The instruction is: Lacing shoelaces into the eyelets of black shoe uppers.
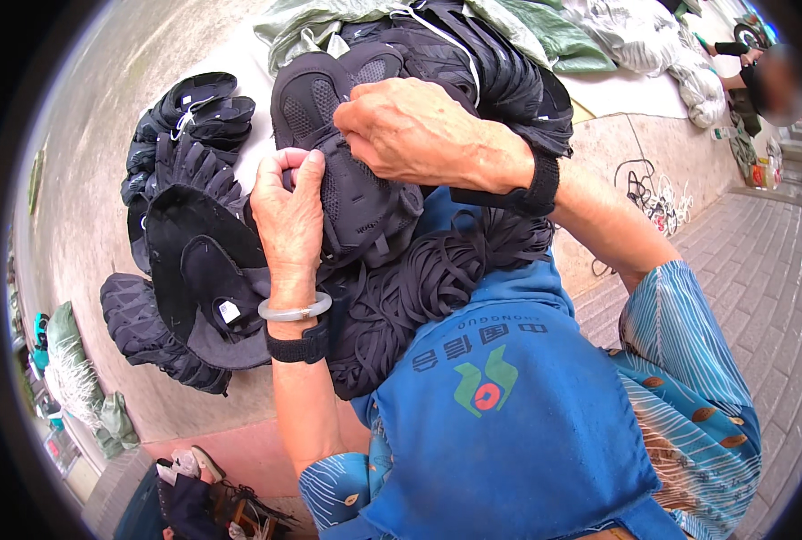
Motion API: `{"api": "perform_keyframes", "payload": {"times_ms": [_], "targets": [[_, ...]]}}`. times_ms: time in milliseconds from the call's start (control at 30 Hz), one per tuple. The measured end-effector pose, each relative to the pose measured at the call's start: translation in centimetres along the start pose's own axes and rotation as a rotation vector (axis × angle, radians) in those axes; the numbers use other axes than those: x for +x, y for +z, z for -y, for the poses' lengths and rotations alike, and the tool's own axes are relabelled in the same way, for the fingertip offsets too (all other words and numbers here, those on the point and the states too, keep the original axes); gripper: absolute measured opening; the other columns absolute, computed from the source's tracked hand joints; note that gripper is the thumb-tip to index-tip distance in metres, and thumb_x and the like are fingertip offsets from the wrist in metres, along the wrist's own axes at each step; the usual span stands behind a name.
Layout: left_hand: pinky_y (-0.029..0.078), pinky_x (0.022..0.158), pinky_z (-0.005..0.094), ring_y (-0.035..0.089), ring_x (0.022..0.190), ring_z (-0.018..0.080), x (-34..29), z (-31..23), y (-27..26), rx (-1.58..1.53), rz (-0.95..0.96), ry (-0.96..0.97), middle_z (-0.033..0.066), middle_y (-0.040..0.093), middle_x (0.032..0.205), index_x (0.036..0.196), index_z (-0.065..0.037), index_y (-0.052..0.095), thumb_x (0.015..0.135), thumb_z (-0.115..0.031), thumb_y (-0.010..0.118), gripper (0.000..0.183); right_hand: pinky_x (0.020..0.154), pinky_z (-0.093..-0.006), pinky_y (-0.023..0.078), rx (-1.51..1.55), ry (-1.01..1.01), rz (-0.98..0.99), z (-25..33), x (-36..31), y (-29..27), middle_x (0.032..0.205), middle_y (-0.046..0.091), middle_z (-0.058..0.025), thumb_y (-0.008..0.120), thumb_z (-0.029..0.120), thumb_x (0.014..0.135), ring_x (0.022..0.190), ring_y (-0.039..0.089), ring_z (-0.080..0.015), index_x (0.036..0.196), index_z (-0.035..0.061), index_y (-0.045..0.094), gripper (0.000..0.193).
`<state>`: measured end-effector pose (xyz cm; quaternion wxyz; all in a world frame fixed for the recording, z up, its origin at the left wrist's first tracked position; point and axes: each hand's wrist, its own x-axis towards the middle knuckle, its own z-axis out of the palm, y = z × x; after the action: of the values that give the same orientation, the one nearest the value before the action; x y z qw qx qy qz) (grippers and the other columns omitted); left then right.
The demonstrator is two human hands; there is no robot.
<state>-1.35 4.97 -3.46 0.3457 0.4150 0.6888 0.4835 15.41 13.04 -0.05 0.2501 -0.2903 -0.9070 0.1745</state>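
Observation:
A black mesh shoe upper (365, 216) lies in front of me, close against my lap. My left hand (288, 202) is at its left edge, thumb and forefinger pinched together on the upper. Above the upper, my right hand (410, 130) is closed with the fingertips together; what it grips, if anything, is hidden. More dark shoe uppers (306, 94) lie just beyond my fingers. Across my lap, over a blue apron (509, 432), rests a thick bundle of flat black laces (428, 283).
Stacked black uppers (203, 117) lie to the left, one opened towards me (207, 270). A long row of uppers (509, 85) and green sheeting (554, 36) sit at the far side. Loose cords (657, 198) lie on the right. Another person (774, 85) is at the far right.

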Motion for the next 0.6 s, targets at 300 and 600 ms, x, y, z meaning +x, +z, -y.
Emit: {"api": "perform_keyframes", "payload": {"times_ms": [300,600], "targets": [[0.031,0.046,0.0187,0.039,0.054,0.0009,-0.2,-0.9,0.1,-0.1,0.063,-0.181,-0.0063,0.052,0.069,0.091,-0.004,0.062,0.087,-0.017,0.071,0.016,0.066,-0.0435,0.051,0.142,0.197,0.291,-1.6,2.3,0.2,0.071,0.062,-0.0224,0.053,0.01,0.076,0.071,0.063,-0.0387,0.072,-0.002,0.062,0.016],[0.02,0.036,0.0167,0.031,0.044,-0.0019,-0.1,0.2,0.4,-0.202,0.037,-0.105,-0.0077,0.05,0.067,0.101,-0.005,0.059,0.089,-0.013,0.067,0.016,0.071,-0.0463,0.051,0.185,0.092,-0.087,-0.5,-0.5,1.5,0.074,0.062,-0.0197,0.056,0.013,0.08,0.077,0.063,-0.0376,0.074,0.0008,0.065,0.016]]}}
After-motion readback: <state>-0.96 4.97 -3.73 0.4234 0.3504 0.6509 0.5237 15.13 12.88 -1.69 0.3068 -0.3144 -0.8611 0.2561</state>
